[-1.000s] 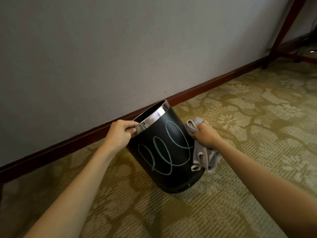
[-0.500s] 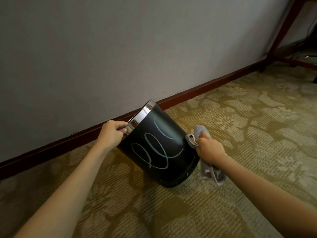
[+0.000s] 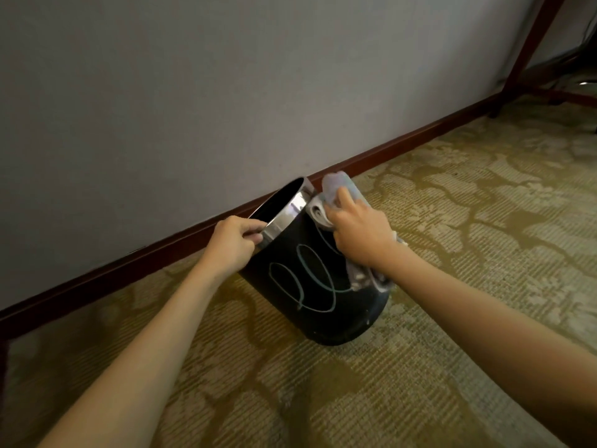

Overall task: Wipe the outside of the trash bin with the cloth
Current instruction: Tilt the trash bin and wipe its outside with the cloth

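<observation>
Black trash bin (image 3: 310,286) sits centre frame on the patterned carpet (image 3: 452,253), tilted so its open mouth leans toward the upper left, toward the wall (image 3: 226,92). Base rests on the carpet at lower right of the bin; upper part lifted off upright. Shiny metal rim band (image 3: 287,218) circles the mouth. Pale looping scribble (image 3: 303,282) runs across the bin's dark side facing the camera.

Left hand (image 3: 234,245) comes in from lower left, fingers curled over the rim band, thumb on the outside, gripping the rim at its near-left edge.

Right hand (image 3: 358,231) comes in from lower right, fingers closed around a bunched grey cloth (image 3: 339,189), pressing it against the upper right side of the bin just below the rim. Part of the cloth sticks out above the hand near the rim; another fold hangs down below the wrist along the bin's right side, toward the base. Cloth touches the bin wall.

Dark red baseboard (image 3: 161,250) runs diagonally from lower left to upper right behind the bin, near the bin's mouth; contact cannot be told. Dark wooden furniture legs (image 3: 529,50) stand at upper right corner of the frame, well apart from the bin.
</observation>
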The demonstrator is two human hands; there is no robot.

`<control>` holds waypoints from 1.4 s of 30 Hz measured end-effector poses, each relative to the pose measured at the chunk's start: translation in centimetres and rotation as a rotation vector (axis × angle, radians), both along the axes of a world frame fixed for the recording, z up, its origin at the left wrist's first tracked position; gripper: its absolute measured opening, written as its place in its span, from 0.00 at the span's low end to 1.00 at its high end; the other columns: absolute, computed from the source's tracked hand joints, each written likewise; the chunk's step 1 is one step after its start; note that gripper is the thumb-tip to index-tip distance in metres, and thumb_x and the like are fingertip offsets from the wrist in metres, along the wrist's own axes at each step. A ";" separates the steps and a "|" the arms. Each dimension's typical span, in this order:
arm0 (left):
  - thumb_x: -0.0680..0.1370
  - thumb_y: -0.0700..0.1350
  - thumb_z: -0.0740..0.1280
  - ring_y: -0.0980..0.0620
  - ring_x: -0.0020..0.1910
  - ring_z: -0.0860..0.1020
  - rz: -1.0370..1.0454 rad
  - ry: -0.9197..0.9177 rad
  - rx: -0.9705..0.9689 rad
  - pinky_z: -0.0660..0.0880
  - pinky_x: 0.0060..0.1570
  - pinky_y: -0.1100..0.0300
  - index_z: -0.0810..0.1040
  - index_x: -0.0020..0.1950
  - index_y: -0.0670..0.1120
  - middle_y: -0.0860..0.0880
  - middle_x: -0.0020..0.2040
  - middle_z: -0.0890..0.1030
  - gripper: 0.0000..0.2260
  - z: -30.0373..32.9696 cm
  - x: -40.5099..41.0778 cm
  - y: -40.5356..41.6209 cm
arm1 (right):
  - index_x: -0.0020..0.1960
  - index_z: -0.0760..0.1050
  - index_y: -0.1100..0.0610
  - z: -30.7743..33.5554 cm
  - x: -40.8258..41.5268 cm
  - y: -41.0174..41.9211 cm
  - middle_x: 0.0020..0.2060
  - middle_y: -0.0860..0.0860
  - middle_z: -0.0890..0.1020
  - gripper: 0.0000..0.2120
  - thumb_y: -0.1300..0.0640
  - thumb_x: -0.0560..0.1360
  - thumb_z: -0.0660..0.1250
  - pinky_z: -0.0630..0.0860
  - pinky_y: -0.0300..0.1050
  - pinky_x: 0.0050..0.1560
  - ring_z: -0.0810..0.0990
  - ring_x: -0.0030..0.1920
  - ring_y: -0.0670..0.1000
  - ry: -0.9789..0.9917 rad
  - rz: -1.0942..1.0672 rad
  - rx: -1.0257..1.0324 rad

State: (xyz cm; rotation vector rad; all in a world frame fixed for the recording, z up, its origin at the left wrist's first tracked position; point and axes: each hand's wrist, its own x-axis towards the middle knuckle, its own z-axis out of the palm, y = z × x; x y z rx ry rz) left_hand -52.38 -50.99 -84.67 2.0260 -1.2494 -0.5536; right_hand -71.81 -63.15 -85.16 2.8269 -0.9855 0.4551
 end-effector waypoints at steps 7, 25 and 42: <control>0.78 0.36 0.63 0.52 0.62 0.74 0.137 0.041 -0.002 0.67 0.62 0.54 0.79 0.61 0.48 0.49 0.59 0.80 0.14 -0.6 2.2 0.2 | 0.56 0.73 0.58 -6.5 -5.8 0.1 0.59 0.56 0.67 0.10 0.60 0.74 0.63 0.66 0.46 0.33 0.74 0.49 0.58 0.318 -0.181 0.140; 0.78 0.37 0.63 0.51 0.62 0.74 0.067 0.006 -0.018 0.69 0.61 0.56 0.79 0.61 0.49 0.49 0.59 0.80 0.14 -0.6 -0.1 -0.5 | 0.60 0.73 0.56 -3.9 -1.3 -0.7 0.55 0.55 0.69 0.15 0.60 0.73 0.61 0.76 0.50 0.31 0.73 0.48 0.57 -0.096 -0.033 0.096; 0.79 0.36 0.61 0.51 0.59 0.75 0.017 -0.027 -0.081 0.70 0.55 0.60 0.80 0.60 0.49 0.49 0.56 0.81 0.15 -0.4 -2.4 -1.7 | 0.53 0.75 0.59 -2.4 0.1 -1.2 0.52 0.55 0.69 0.10 0.61 0.73 0.61 0.65 0.43 0.28 0.70 0.38 0.53 -0.266 -0.096 0.126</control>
